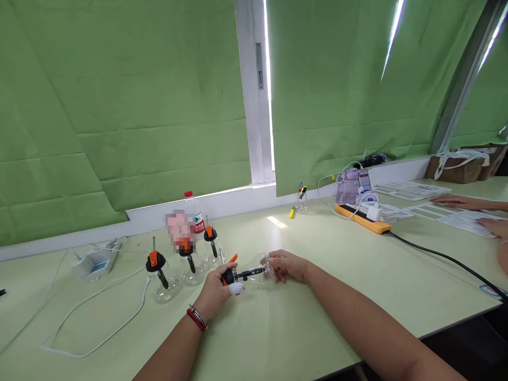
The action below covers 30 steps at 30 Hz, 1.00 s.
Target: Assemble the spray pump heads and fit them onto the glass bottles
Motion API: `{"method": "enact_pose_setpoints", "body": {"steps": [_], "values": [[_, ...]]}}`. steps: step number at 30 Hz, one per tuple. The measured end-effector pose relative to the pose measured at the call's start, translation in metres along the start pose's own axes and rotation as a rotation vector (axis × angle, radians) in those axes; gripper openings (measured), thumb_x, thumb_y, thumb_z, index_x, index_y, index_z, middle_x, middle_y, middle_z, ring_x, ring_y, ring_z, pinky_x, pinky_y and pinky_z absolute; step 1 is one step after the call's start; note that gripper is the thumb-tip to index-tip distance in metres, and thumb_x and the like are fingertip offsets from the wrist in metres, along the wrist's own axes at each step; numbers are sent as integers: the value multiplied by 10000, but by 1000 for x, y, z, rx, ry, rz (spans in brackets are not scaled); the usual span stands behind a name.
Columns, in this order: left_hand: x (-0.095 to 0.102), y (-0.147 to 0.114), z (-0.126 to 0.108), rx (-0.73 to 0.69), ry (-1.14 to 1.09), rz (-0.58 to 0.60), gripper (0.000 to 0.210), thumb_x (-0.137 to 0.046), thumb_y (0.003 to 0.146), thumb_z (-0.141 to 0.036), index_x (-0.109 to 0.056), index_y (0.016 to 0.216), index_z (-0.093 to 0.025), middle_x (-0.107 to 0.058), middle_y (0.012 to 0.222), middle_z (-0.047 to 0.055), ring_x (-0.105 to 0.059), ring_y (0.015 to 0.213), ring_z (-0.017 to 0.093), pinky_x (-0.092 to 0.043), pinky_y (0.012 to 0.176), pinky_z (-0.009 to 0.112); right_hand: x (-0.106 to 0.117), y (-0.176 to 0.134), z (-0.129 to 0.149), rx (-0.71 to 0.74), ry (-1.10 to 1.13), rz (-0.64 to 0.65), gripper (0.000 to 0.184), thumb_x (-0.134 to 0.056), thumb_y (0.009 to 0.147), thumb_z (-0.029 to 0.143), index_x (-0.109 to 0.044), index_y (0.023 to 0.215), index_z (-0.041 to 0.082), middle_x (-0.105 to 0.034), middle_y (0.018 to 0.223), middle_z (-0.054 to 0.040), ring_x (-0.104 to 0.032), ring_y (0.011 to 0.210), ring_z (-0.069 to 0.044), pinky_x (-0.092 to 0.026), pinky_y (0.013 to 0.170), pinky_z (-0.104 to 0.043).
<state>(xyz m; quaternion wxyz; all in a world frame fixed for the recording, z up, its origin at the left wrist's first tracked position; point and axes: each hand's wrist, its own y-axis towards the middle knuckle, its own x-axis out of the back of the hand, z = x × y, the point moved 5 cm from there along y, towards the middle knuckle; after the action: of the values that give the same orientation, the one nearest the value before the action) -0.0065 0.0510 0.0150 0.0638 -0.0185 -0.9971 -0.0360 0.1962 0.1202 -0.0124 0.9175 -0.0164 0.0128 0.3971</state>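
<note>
My left hand [217, 290], with something white wrapped round its thumb, is closed on the black lid [229, 275] of a clear glass bottle [260, 263]. The lid has an orange lever [233, 259] and a black tube [250, 273] that points right, along the bottle. My right hand [288, 265] curls its fingers round the bottle's other end. The bottle is held on its side just over the table; whether the lid sits tight on its neck I cannot tell. Left of it stand several similar lidded glass bottles [163, 291], upright.
Behind the bottles stands a red-capped plastic bottle [190, 202] beside a blurred pink thing [178, 226]. A white socket box [95, 264] and cables lie left. Further right are a small glass bottle [302, 205], an orange power strip [363, 219], a purple jug [347, 188] and another person's hands [460, 202] on papers.
</note>
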Motion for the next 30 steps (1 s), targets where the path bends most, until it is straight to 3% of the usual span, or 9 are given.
{"method": "enact_pose_setpoints", "body": {"steps": [8,17,19,23,26,30], "values": [[0,0,-3,-16,18,-13,556,-832,436,-237,-667,963,-173,-559,742,-16,-502,646,135,-480,588,279,0,3,-3,-19,23,16,501,-515,792,560,-592,927,84,-662,730,-75,-528,426,-80,-324,318,-172],[0,0,-1,-10,13,-10,562,-825,451,-268,-658,981,-180,-550,712,-31,-516,635,133,-473,603,284,0,4,-5,-58,62,23,526,-504,794,589,-583,924,86,-652,691,-75,-535,422,-88,-351,312,-167],[0,0,-1,-7,9,-8,552,-821,464,-279,-654,981,-183,-555,713,-30,-525,634,135,-478,599,287,-1,4,-5,-56,68,12,540,-511,792,592,-564,1016,103,-651,742,-73,-559,460,-97,-369,321,-168],[-1,0,-2,-6,-3,7,549,-816,483,-286,-647,994,-176,-577,714,-25,-537,597,130,-493,601,304,-2,0,1,11,116,3,663,-618,760,505,-372,1319,246,-582,1086,-95,-627,667,-131,-451,398,-187],[-1,1,-2,-5,-14,8,564,-814,491,-302,-636,1008,-165,-589,719,-19,-542,581,129,-503,609,318,-5,-2,4,53,107,44,731,-722,695,396,-373,1327,284,-505,1177,-94,-620,763,-146,-483,458,-198],[0,1,-2,-7,-25,-2,568,-816,494,-310,-624,1007,-160,-589,717,-20,-543,581,128,-503,597,309,-5,-2,5,67,95,31,647,-739,677,341,-456,1252,247,-534,1074,-72,-616,740,-142,-468,447,-182]]}}
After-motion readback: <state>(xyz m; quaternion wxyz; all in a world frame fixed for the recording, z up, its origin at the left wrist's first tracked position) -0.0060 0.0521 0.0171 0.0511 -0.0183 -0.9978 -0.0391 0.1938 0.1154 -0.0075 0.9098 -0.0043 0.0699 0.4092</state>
